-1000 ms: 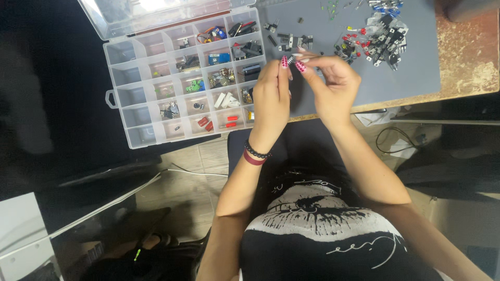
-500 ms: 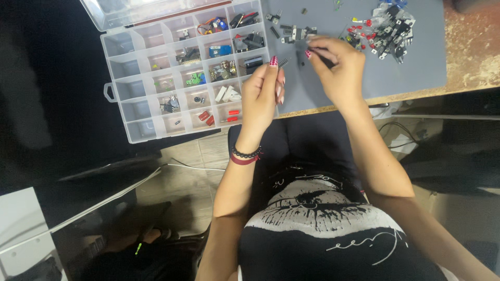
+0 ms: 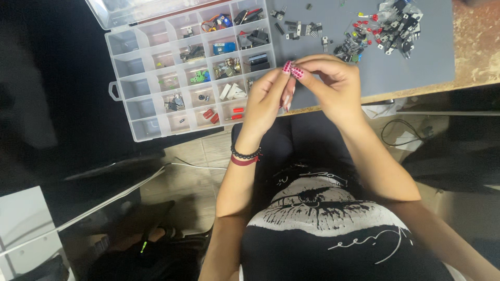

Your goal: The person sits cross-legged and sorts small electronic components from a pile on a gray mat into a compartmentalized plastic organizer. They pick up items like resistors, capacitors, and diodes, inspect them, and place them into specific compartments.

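Above the grey mat [image 3: 416, 67], left hand [image 3: 268, 101] and right hand [image 3: 333, 86] meet fingertips, pinching something unseen.

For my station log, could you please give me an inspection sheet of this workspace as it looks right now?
Surface: grey mat on a worn wooden table.
Job's things: fingertips of both hands meet above the mat's near edge; whatever they pinch is too small to tell.
Clutter: clear organizer box, lid open, small parts in many compartments; loose pile of components on the mat's far right; a few more parts near the box.
Hands: left hand and right hand raised, fingers curled together.
Cables: thin dark cable looped on the floor at right; pale wire at left.
Surroundings: tiled floor, dark furniture around.
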